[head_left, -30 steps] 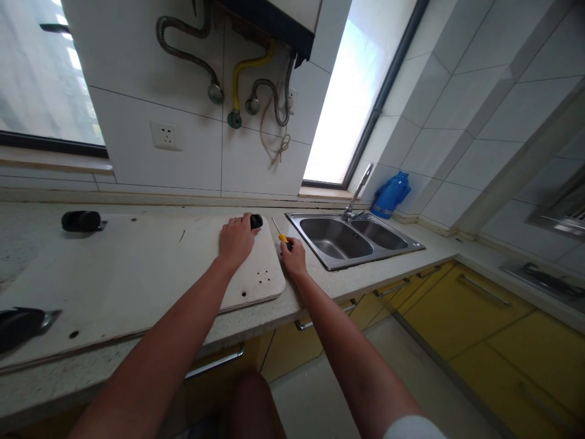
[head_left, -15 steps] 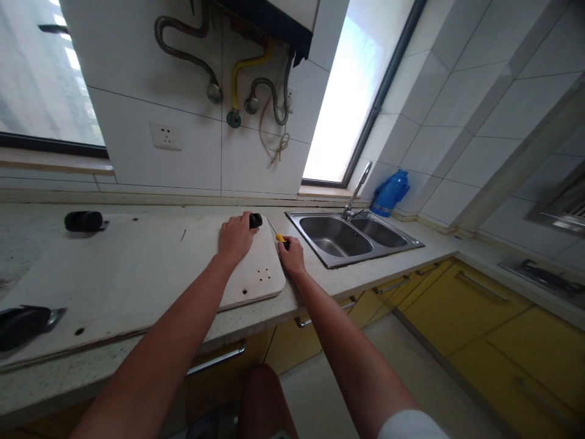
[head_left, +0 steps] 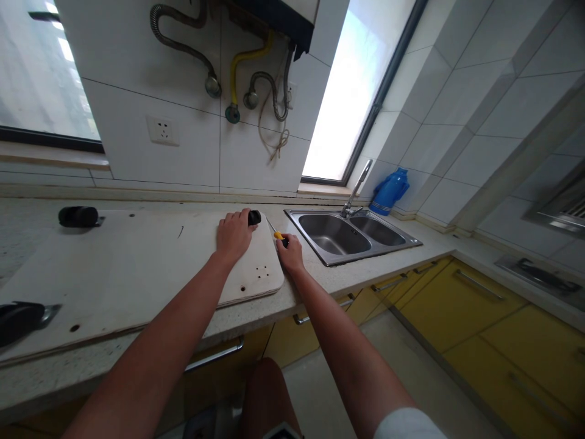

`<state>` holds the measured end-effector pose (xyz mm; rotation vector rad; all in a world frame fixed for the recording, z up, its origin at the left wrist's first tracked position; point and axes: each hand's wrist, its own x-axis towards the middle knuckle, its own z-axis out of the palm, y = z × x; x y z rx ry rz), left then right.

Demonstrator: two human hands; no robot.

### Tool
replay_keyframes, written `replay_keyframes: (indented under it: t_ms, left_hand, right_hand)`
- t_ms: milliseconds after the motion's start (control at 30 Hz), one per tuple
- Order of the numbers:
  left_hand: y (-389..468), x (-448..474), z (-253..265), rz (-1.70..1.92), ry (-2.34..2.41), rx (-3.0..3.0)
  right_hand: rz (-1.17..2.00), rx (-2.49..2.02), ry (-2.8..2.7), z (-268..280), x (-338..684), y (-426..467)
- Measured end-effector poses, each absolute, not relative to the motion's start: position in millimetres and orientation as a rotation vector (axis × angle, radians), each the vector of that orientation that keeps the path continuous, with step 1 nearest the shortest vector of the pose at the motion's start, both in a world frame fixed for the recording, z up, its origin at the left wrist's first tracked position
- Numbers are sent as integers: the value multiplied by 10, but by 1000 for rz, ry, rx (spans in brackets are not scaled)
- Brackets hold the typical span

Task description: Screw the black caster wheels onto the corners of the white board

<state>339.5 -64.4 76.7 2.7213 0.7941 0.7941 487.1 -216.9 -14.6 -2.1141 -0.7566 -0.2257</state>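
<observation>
A long white board point(head_left: 137, 262) with rounded corners lies flat on the counter. My left hand point(head_left: 234, 236) rests at its far right corner, fingers closed round a black caster wheel point(head_left: 255, 217). In my right hand point(head_left: 290, 252), just off the board's right edge, is a screwdriver point(head_left: 279, 236) with a yellow and black handle. Its thin shaft points up and left toward the caster; whether the tip touches it I cannot tell. A second caster point(head_left: 78, 216) stands at the board's far left and a third point(head_left: 22, 320) at the near left. Several small holes mark the near right corner.
To the right, a double steel sink point(head_left: 336, 236) with a tall faucet point(head_left: 358, 186) is set into the counter. A blue thermos jug point(head_left: 390, 191) stands behind it. Hoses and valves point(head_left: 233, 113) hang from the wall. Yellow cabinets point(head_left: 484, 292) with bar handles run below the counter.
The view has shifted slightly. Both hands keep their places at the caster and on the screwdriver, with no clear movement of either.
</observation>
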Motion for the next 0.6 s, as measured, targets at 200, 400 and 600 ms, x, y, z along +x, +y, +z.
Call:
replay_keyframes:
  t_ms: [200, 400, 600]
  left_hand:
    - [-652, 3384, 775, 794, 793, 2725]
    - [-637, 3403, 748, 784, 795, 2715]
    - [-631, 3407, 743, 796, 791, 2716]
  right_hand:
    - [-228, -2099, -767, -154, 4874, -2168]
    - [-228, -2086, -774, -172, 4884, -2169]
    - [-225, -2095, -772, -165, 4882, -2173]
